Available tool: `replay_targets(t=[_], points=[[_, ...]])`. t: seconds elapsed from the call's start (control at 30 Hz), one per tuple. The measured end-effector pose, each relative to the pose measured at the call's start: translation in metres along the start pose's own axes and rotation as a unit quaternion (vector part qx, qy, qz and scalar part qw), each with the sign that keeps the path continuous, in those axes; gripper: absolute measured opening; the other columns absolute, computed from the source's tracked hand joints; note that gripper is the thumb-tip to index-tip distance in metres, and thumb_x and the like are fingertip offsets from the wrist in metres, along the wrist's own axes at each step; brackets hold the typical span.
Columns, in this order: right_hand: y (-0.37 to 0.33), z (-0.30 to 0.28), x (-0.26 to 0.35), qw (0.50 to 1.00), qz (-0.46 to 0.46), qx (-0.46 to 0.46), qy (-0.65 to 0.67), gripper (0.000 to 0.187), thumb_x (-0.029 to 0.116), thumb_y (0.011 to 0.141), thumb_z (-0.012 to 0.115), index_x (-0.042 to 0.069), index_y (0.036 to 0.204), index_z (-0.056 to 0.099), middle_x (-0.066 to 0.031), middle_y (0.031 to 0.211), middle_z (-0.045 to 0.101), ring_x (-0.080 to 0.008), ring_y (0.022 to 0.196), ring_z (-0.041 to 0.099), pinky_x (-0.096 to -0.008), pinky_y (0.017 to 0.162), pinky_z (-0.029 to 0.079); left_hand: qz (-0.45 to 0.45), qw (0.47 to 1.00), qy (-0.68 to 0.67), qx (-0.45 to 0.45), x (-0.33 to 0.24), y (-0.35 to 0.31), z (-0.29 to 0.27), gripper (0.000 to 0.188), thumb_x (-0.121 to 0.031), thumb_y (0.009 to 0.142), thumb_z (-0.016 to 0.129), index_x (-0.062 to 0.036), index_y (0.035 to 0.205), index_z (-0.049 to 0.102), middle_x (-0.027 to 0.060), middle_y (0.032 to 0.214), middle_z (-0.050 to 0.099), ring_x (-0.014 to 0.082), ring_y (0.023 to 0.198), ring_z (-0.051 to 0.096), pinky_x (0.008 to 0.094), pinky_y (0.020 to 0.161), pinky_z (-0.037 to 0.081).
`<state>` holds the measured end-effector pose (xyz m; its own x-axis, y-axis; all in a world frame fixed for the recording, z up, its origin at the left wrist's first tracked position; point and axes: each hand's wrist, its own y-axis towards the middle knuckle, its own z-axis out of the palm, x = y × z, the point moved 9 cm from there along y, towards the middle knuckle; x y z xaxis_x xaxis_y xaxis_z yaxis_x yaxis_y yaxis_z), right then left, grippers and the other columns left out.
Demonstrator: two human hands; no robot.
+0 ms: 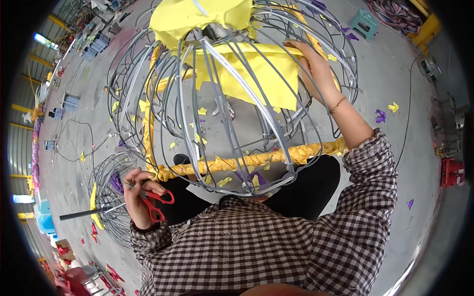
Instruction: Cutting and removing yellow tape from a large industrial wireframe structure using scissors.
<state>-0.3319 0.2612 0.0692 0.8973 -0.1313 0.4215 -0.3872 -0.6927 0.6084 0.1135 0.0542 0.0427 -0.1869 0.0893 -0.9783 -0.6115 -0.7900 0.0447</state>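
Note:
In front of me stands a large rounded cage of grey wire (217,98), with a bar wrapped in yellow cloth (237,162) along its near side. A sheet of yellow fabric (252,74) hangs inside the wires, and more yellow fabric (202,17) covers the top. My right hand (316,71) reaches round the right side, its fingers closed on the upper right edge of the yellow fabric. At the bar's left end, my left hand (140,195) holds red-handled scissors (157,204); the handles point toward me and the blades are mostly hidden by the hand.
Left of me lies a loose coil of wire (111,182) with a dark rod (81,213) across it. Yellow and purple scraps (380,116) litter the concrete floor. A green stool (364,24) stands far right, a red box (452,172) at the right, blue-grey stools (70,102) at the left.

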Motion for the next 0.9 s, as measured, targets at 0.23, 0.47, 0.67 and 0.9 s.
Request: replay_targets(t=[0.23,0.47,0.67,0.9], points=[[0.006,0.015,0.006,0.971,0.047,0.029,0.231,0.045,0.015,0.089,0.072,-0.001,0.125,0.051,-0.0046,0.116,0.063,-0.0173,0.109,0.06,-0.0308,0.092,0.047,-0.034,0.999,-0.031,-0.012,0.009,-0.007,-0.009,0.034,-0.015,0.099,0.041,0.0042,0.128,0.043,0.0186,0.109,0.061,0.0274,0.072,0.065,0.0329,0.065,0.053],[0.038,0.031,0.006,0.977,0.086,0.072,0.181,0.028,0.014,0.086,0.075,-0.001,0.099,0.056,-0.0028,0.087,0.054,-0.0128,0.084,0.052,-0.0259,0.076,0.044,-0.057,0.997,-0.048,-0.004,0.016,-0.012,-0.006,0.034,-0.013,0.099,0.039,0.0057,0.127,0.043,0.0204,0.11,0.06,0.0299,0.074,0.067,0.0343,0.066,0.054],[0.046,0.039,0.007,0.979,0.085,0.023,0.184,0.012,0.009,0.09,0.067,0.0,0.09,0.059,-0.0043,0.081,0.052,-0.0124,0.077,0.05,-0.0253,0.071,0.041,-0.079,0.995,-0.057,-0.033,0.025,-0.016,-0.006,0.033,-0.014,0.098,0.041,0.0049,0.125,0.044,0.0189,0.104,0.061,0.0259,0.068,0.065,0.0315,0.06,0.052],[0.039,0.044,-0.008,0.924,0.202,0.008,0.324,0.01,0.006,0.095,0.054,-0.003,0.097,0.059,-0.0031,0.087,0.055,-0.013,0.079,0.05,-0.0258,0.072,0.041,-0.102,0.991,-0.079,-0.034,0.032,-0.017,0.002,0.032,-0.015,0.097,0.041,0.0048,0.122,0.045,0.0201,0.1,0.061,0.0271,0.065,0.065,0.0323,0.058,0.053]])
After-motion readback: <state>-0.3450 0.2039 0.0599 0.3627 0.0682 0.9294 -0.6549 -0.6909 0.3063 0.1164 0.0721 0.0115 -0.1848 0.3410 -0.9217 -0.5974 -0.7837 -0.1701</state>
